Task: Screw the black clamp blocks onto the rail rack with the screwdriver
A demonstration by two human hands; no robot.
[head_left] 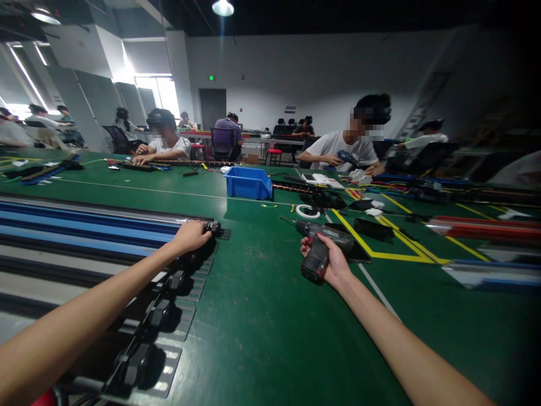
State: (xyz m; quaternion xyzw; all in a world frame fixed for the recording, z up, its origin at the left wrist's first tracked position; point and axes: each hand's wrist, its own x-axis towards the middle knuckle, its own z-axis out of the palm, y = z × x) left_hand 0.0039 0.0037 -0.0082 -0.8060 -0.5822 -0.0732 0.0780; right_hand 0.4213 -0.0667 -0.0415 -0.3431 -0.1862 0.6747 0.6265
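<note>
My right hand (335, 260) is wrapped around the grip of a black cordless drill (316, 256), whose long thin bit points away to the upper left. The drill is held above the green table. On the other side, my left hand (191, 235) is closed at the end of the farthest long bar (105, 219), by its black cable gland (213, 226); the fingertips are partly hidden. Several blue and grey bars lie side by side, each ending in a black gland (160, 313) and a slotted flat bracket (171, 369).
A blue plastic bin (248, 183) stands across the green table (249, 316). Behind the drill lie a white ring (307, 211), black pieces and yellow tape lines (397, 257). Red and blue bars (486, 228) lie at the right. Co-workers sit opposite, one holding a drill (347, 159).
</note>
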